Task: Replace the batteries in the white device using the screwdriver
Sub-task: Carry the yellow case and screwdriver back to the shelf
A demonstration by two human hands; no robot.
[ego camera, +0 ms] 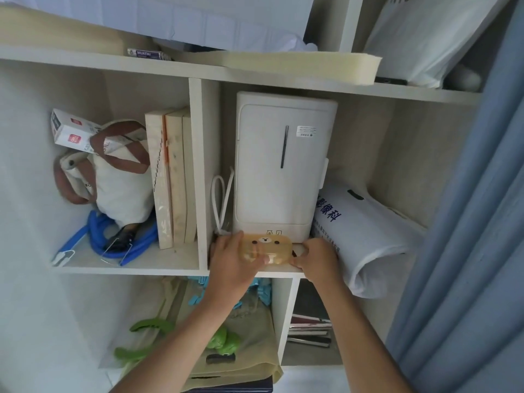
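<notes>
A small tan box with a bear face (268, 246) lies at the front edge of the middle shelf compartment. My left hand (231, 258) grips its left side and my right hand (317, 256) holds its right end. Directly behind it stands a tall white device (283, 165) with a dark vertical slit and a small label. A pack of batteries marked HUATAI (147, 54) lies on the shelf above, at the left. No screwdriver is visible.
A white cable (219, 199) loops left of the device. A white bag with blue print (365, 236) leans at its right. The left compartment holds books (173, 180), a canvas bag (113, 177) and blue tubing (96, 231). A blue curtain (467, 251) hangs at right.
</notes>
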